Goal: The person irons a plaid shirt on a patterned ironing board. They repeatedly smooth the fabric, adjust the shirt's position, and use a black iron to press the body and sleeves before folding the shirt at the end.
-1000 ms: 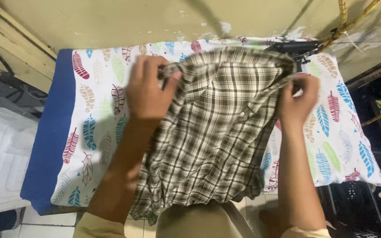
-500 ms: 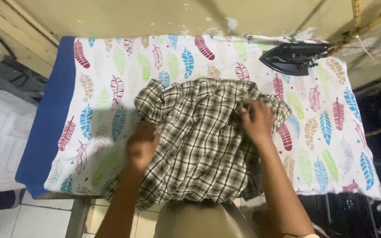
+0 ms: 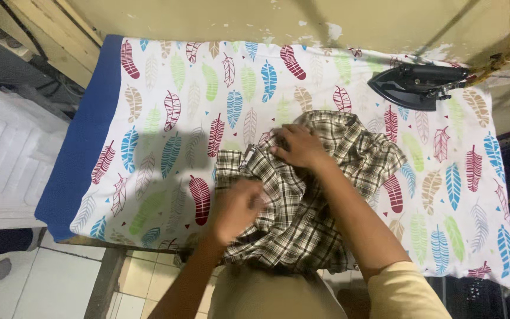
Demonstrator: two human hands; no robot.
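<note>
Both hands shifted left, left hand (image 3: pixel 237 207) and right hand (image 3: pixel 301 146) pressing plaid shirt (image 3: pixel 308 195)

Even overhead light, soft shadows, left hand (image 3: pixel 238 207) motion-blurred.

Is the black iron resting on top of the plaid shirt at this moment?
No, the black iron sits at the far right corner of the feather-print cover, apart from the plaid shirt that both hands are handling.
</note>
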